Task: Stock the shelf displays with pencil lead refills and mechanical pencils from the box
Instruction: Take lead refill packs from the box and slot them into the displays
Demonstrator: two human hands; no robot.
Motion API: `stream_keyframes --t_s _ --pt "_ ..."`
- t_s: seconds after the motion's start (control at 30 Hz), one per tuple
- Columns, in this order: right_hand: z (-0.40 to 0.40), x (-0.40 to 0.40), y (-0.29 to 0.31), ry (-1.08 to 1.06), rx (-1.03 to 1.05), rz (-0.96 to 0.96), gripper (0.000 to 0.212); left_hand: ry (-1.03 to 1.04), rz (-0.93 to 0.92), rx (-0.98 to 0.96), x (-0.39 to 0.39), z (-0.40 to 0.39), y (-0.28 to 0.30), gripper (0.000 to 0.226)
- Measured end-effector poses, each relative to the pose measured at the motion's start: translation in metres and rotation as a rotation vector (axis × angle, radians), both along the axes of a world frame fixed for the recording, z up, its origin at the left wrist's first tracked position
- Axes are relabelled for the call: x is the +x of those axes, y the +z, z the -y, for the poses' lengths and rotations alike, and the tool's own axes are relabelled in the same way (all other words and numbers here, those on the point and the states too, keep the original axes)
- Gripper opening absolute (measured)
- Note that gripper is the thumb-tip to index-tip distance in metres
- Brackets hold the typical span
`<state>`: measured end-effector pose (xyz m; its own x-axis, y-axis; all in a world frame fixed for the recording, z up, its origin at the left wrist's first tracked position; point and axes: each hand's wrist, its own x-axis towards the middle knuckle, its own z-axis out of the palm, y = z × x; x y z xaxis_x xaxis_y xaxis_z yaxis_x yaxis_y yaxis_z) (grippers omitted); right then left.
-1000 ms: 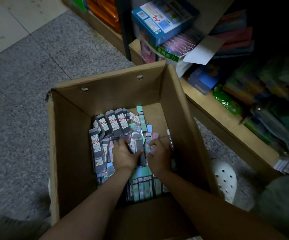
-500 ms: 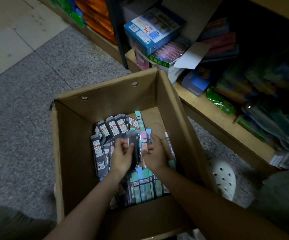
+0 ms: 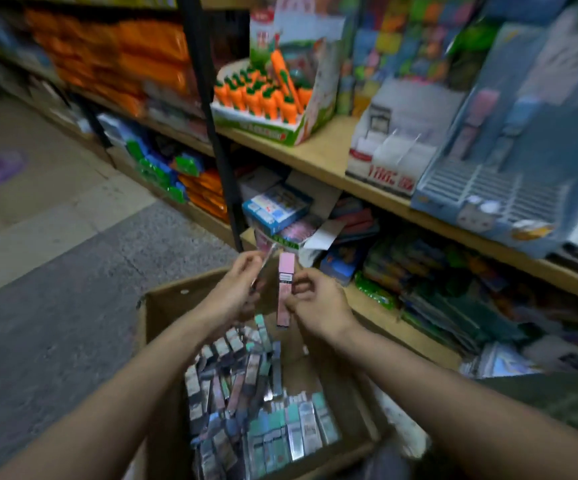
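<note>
- Right hand (image 3: 318, 303) fingers pinch a pink lead refill case (image 3: 286, 289); left hand (image 3: 237, 289) fingers grip a clear-wrapped item.
- Cardboard box (image 3: 163, 317) looks mostly full; blue display rack (image 3: 488, 199) awaits stock.

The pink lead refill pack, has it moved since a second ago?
Yes. The pink lead refill pack, pinched by the right hand, has come up out of the brown cardboard box, above its far rim.

Wooden shelf board (image 3: 318, 157) is running diagonally; black upright post (image 3: 208, 126) is standing at its left; grey speckled floor (image 3: 55, 306) is lying below it in dim light.
</note>
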<state>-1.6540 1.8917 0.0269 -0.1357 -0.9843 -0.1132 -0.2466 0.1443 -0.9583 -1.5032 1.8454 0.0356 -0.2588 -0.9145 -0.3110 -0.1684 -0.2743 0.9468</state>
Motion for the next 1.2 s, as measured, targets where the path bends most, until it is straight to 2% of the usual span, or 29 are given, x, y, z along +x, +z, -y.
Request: stream_keyframes --t_s 0.07,0.13,0.2,0.4,0.53,0.73,0.93,1.2 --pt "-0.004 -0.021 0.038 -0.048 -0.089 -0.035 0.029 -0.038 -0.005 -0.055 -0.014 0.004 0.033 0.031" --pt "-0.012 -0.042 0.076 -0.086 -0.168 -0.068 0.057 -0.115 -0.088 -0.103 -0.029 0.006 0.06 0.023" --pt "-0.022 -0.063 0.109 -0.104 -0.24 -0.119 0.07 -0.183 -0.162 -0.119 -0.042 0.007 0.084 0.015" --pt "-0.044 -0.113 0.159 -0.219 -0.345 -0.264 0.064 -0.262 -0.318 -0.153 -0.092 -0.004 0.118 0.012" --pt "-0.051 -0.154 0.181 -0.371 -0.391 -0.442 0.061 -0.269 -0.352 -0.144 -0.127 -0.005 0.123 0.019" --pt "-0.043 -0.216 0.218 -0.514 -0.47 -0.61 0.052 -0.263 -0.426 -0.175 -0.151 0.015 0.122 0.018" --pt "-0.002 -0.234 0.219 -0.48 -0.496 -0.916 0.036 -0.349 -0.408 -0.279 -0.169 0.026 0.118 0.014" --pt "0.031 -0.233 0.208 -0.396 -0.418 -0.983 0.033 -0.454 -0.352 -0.267 -0.175 0.033 0.104 0.018"
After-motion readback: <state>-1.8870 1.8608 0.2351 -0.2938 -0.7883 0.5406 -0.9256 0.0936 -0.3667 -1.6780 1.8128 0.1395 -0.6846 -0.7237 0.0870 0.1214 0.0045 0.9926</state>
